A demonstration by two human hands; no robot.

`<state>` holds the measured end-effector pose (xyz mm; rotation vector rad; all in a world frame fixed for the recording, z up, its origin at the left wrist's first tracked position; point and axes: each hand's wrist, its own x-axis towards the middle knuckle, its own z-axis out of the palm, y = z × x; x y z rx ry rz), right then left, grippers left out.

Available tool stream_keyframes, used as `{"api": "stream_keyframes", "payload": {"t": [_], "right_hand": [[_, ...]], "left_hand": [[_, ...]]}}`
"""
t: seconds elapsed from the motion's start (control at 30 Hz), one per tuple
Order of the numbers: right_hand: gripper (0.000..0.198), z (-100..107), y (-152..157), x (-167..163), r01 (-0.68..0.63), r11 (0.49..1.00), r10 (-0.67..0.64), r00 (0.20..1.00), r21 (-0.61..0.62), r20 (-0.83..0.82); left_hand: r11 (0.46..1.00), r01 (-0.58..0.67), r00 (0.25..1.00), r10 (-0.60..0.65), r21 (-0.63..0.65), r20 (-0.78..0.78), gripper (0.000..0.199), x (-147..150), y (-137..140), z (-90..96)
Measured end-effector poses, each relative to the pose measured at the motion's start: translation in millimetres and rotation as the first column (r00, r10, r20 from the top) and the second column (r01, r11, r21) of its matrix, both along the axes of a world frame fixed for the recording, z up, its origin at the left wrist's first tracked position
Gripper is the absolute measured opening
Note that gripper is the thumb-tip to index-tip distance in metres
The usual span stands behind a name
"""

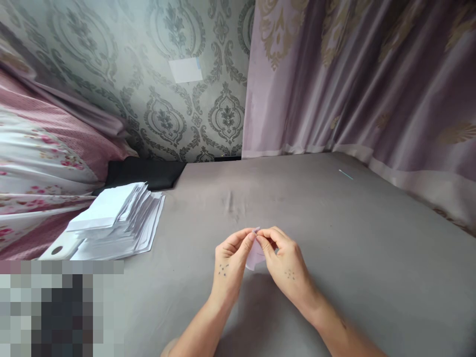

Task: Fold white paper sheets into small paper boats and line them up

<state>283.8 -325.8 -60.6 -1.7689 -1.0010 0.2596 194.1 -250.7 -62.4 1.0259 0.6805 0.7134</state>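
A small, thin piece of pale pink material (254, 257) hangs between my hands, above the middle of the grey surface. I cannot make out whether it is paper, cloth or plastic film. My left hand (230, 258) pinches its top edge between thumb and forefinger. Right beside that grip, my right hand (285, 258) pinches the same edge, so the two thumbs almost touch. Most of the piece's right side is hidden behind my right fingers.
Grey cloth (327, 277) covers the flat surface, slightly wrinkled beyond my hands. To the left, a stack of white papers (119, 213) stands near a folded black item (148, 171). A thin pale stick (345, 174) lies at the far right, near the purple curtain (282, 99).
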Motion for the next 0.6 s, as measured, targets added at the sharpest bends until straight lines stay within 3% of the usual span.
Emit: {"api": "stream_keyframes", "payload": {"t": [0.1, 0.2, 0.3, 0.4, 0.6], "right_hand": [[0.015, 2.5, -1.2, -0.5, 0.030, 0.999, -0.029, 0.999, -0.029, 0.034], [0.018, 5.7, 0.0, -0.7, 0.096, 0.995, -0.096, 0.994, 0.000, -0.051], [0.029, 8.9, 2.5, 0.7, -0.016, 1.000, 0.023, 0.957, 0.026, -0.289], [0.027, 10.1, 4.1, 2.2, -0.136, 0.988, 0.153, 0.848, 0.071, -0.507], [0.024, 8.8, 2.5, 0.5, -0.065, 0.996, 0.085, 0.899, 0.060, -0.429]], "left_hand": [[1.000, 0.018, 1.000, -0.018, -0.011, 0.013, 0.022, -1.1, 1.1, 1.3], [0.999, 0.023, 0.999, -0.022, -0.024, 0.040, 0.019, -3.5, 3.0, 4.0], [0.999, 0.026, 0.995, -0.022, -0.047, 0.094, 0.016, -5.0, 4.6, 6.4], [0.991, 0.062, 0.992, -0.048, -0.119, 0.117, 0.018, -4.9, 6.0, 7.3], [0.993, 0.055, 0.997, -0.050, -0.109, 0.051, 0.019, -5.4, 8.6, 9.9]]}}
